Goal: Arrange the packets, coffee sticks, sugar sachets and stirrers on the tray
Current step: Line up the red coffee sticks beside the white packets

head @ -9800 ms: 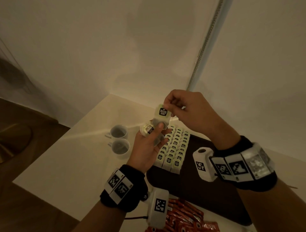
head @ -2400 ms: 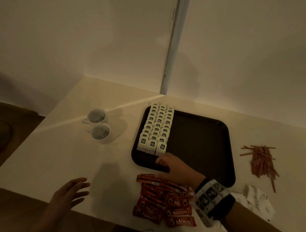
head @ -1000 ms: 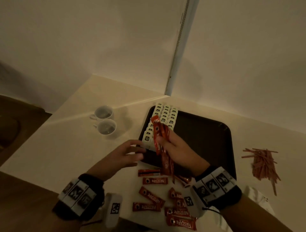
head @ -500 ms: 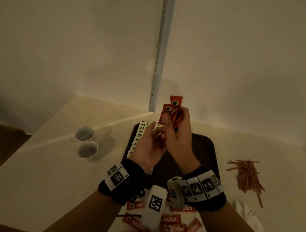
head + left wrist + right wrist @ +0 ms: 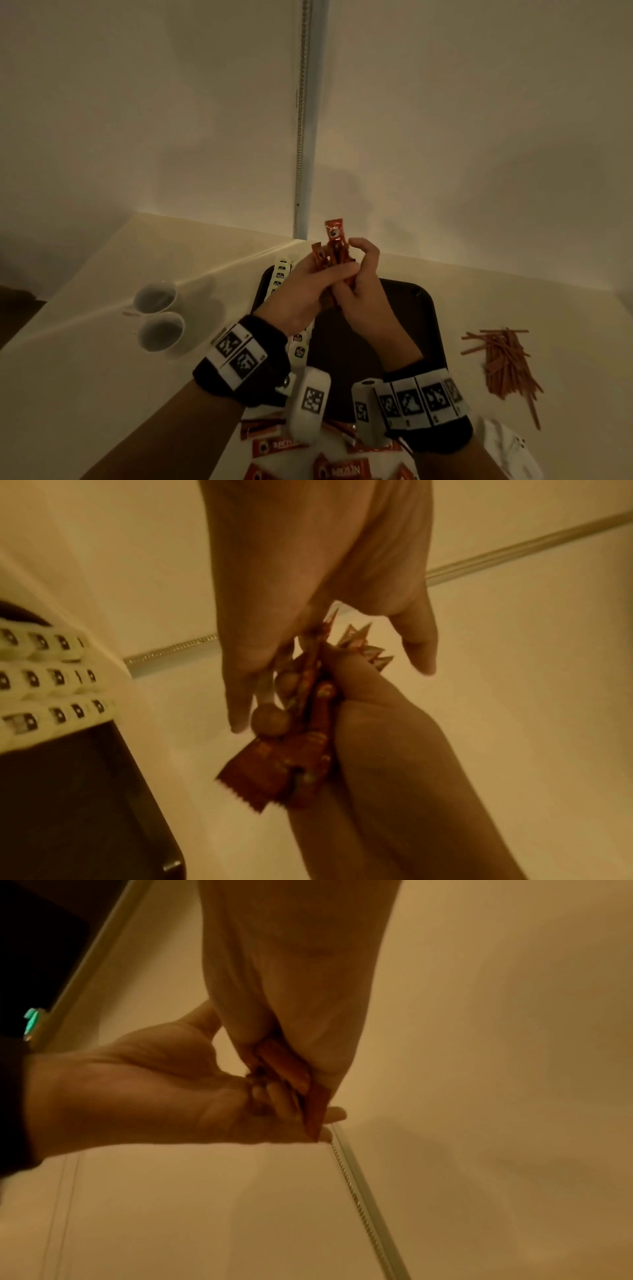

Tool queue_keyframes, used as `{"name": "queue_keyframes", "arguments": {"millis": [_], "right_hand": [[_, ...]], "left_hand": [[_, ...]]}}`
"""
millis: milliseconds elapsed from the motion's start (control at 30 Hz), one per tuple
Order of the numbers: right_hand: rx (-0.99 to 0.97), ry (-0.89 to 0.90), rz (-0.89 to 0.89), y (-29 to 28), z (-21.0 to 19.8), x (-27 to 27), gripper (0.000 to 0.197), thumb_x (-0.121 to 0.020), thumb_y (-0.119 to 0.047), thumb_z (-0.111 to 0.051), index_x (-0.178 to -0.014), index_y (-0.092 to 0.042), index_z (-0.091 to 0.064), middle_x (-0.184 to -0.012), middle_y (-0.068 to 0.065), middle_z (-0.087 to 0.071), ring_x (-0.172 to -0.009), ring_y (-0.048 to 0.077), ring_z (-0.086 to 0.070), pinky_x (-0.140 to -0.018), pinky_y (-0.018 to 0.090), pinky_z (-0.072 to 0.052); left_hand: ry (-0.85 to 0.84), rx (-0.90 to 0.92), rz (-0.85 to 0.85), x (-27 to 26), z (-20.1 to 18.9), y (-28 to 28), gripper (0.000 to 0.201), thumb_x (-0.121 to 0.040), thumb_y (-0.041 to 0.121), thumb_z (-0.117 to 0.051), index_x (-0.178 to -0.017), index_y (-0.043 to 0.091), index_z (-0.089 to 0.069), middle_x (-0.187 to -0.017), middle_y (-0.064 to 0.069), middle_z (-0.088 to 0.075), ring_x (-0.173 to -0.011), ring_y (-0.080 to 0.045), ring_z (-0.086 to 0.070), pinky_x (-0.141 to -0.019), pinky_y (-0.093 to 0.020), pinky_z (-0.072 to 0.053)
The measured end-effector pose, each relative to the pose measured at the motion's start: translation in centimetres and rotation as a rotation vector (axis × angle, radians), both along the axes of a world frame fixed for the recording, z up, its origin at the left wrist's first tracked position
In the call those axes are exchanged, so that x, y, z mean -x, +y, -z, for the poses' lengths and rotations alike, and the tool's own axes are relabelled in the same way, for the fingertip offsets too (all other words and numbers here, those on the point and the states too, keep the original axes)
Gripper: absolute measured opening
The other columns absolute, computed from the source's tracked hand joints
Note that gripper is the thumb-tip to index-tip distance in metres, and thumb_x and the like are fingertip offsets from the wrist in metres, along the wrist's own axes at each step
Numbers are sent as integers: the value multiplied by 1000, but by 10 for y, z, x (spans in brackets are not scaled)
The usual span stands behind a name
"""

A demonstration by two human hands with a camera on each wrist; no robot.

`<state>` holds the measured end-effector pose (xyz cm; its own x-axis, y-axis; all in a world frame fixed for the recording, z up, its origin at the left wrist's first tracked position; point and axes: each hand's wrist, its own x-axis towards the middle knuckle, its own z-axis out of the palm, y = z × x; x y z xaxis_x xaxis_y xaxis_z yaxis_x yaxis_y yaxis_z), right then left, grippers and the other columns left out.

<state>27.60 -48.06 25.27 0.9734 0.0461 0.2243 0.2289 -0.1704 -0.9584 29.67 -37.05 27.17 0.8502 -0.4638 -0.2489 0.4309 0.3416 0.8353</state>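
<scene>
Both our hands meet above the tray, at about 12 o'clock from our wrists. Right hand is wrapped around a bundle of red sticks, fingers curled, thumb across the front. Left hand closes against the same bundle from 9 o'clock, its fingers lying fairly straight along the sticks and the thumb pinching from the other side. The bundle is uneven: one stick pokes higher than the rest, and the serrated lower ends fan out below the palm in the left wrist view.

Handling, as we judge it: sticks are light, thin, glossy film, so likely slippery against each other; limp at the crimped ends, firmer through the filled middle. Best held mid-length with a flat squeeze; tapping the ends level should square the bundle before it goes down.

White packets stand in rows at the tray's 9 o'clock side. More loose sticks lie on the table at 6 o'clock. Stirrers are piled at 3 o'clock, off the tray; white sachets lie at 5 o'clock. Two cups sit at 9 o'clock.

Writing: "NESCAFE" on one loose stick, upside down to us. Packet labels are dark squares, unreadable.
</scene>
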Motion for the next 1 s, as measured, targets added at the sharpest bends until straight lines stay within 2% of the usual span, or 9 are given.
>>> {"name": "queue_keyframes", "arguments": {"millis": [167, 267, 367, 467, 567, 667, 767, 900, 1000], "right_hand": [[325, 42, 54, -1, 3, -9, 38, -84, -16, -63, -117, -14, -43, -107, 7, -59, -100, 13, -60, -81, 21, -51], [388, 76, 70, -4, 5, -11, 51, -82, -20, -64, -127, -14, -41, -114, 3, -48, -108, 15, -51, -85, 21, -47], [605, 95, 65, -4, 10, -8, 61, -86, -34, -54, -138, -15, -30, -115, 3, -36, -108, 15, -38, -93, 32, -40], [859, -25, 170, -3, 19, 1, 61, -80, -52, -30, -130, -19, -39, -112, -2, -32, -105, 13, -28, -96, 37, -28], [865, -114, 208, -4, 27, 7, 69, -77, -51, -20, -135, -18, -39, -130, 4, -32, -124, 17, -23, -104, 43, -19], [752, -171, 267, 0, 33, 9, 72, -78, -39, -20, -147, -21, -21, -144, 6, -24, -135, 17, -13, -112, 53, -7], [566, -222, 366, 7, 33, 9, 60, -78, -32, -25, -138, -32, -24, -138, 0, -32, -128, 4, -18, -110, 47, -17], [476, -129, 413, 6, 28, 4, 55, -92, -47, -8, -139, -34, -34, -141, -9, -30, -132, 0, -12, -112, 40, -9], [481, -18, 435, 3, 24, -2, 69, -88, -56, 1, -141, -32, -36, -147, -10, -24, -139, 7, -5, -114, 48, -2]], "left_hand": [[151, -3, -26, -9, 7, -17, 36, -92, 20, -58, -124, 3, -57, -119, -13, -66, -110, -20, -63, -91, -30, -50], [265, 59, -56, -7, 13, -22, 41, -94, 29, -56, -128, 6, -57, -124, -11, -64, -116, -21, -59, -97, -31, -47], [333, 92, -80, -7, 19, -22, 41, -94, 33, -55, -126, 8, -59, -123, -13, -65, -115, -23, -60, -100, -36, -46], [336, 102, -91, -2, 19, -20, 35, -97, 31, -50, -121, 7, -59, -104, -9, -69, -97, -19, -65, -84, -31, -52], [349, 157, -108, 5, 17, -21, 34, -100, 29, -45, -123, 7, -56, -97, -8, -70, -89, -16, -67, -73, -26, -55], [369, 204, -149, 9, 18, -25, 31, -100, 30, -44, -116, 7, -58, -102, -11, -70, -94, -19, -67, -75, -28, -55], [345, 182, -194, 9, 18, -29, 30, -98, 32, -48, -108, 6, -61, -100, -11, -69, -92, -19, -68, -71, -27, -55], [277, 149, -147, 11, 16, -31, 38, -94, 36, -53, -117, 7, -60, -107, -10, -69, -96, -18, -68, -73, -25, -56], [266, 150, -107, 13, 15, -31, 36, -94, 31, -54, -120, 6, -59, -110, -9, -68, -100, -17, -66, -77, -25, -56]]}}
